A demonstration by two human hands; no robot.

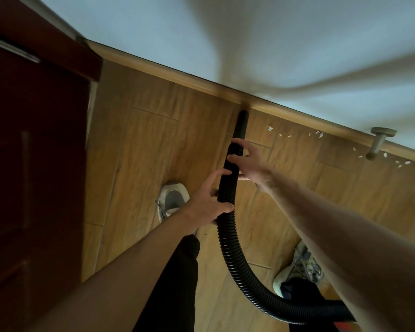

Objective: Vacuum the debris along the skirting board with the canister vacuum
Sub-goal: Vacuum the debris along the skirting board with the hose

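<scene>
You grip the hose with both hands — keeping its nozzle steady against the skirting board, scraps waiting right.

I see the hose running from lower right up to the skirting board, with both hands on it.

My left hand grips the hose below my right hand; the nozzle meets the skirting board ahead. Debris lies on the floor right of the nozzle, along the board, passing a doorstop fixed there. A door stands at left. My shoes flank the hose, one each side.
</scene>
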